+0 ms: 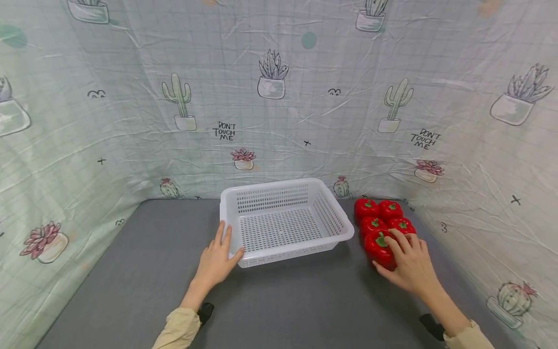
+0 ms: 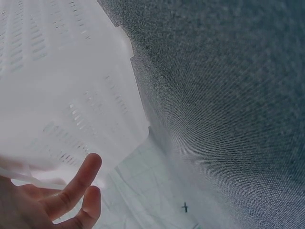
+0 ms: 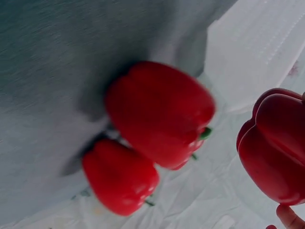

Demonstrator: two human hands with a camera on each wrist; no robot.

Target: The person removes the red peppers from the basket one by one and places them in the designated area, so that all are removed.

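Observation:
My right hand (image 1: 410, 261) holds a red bell pepper (image 1: 378, 246) with a green stem, thumb at its near side and fingers over its far right side. In the right wrist view this bell pepper (image 3: 276, 148) appears at the right edge, with a fingertip under it. Several more red bell peppers (image 1: 371, 226) stand close together just beyond it. My left hand (image 1: 215, 259) rests at the near left corner of a white perforated plastic basket (image 1: 285, 254), its fingers fairly straight along the rim. Two of its fingers (image 2: 78, 183) show outside the basket wall in the left wrist view.
The basket's inside floor (image 1: 279, 228) shows bare holes. A dark grey table (image 1: 296, 300) extends around the basket and toward me. Wrinkled cloth (image 1: 279, 121) printed with cacti and potted plants hangs behind the table and along both sides.

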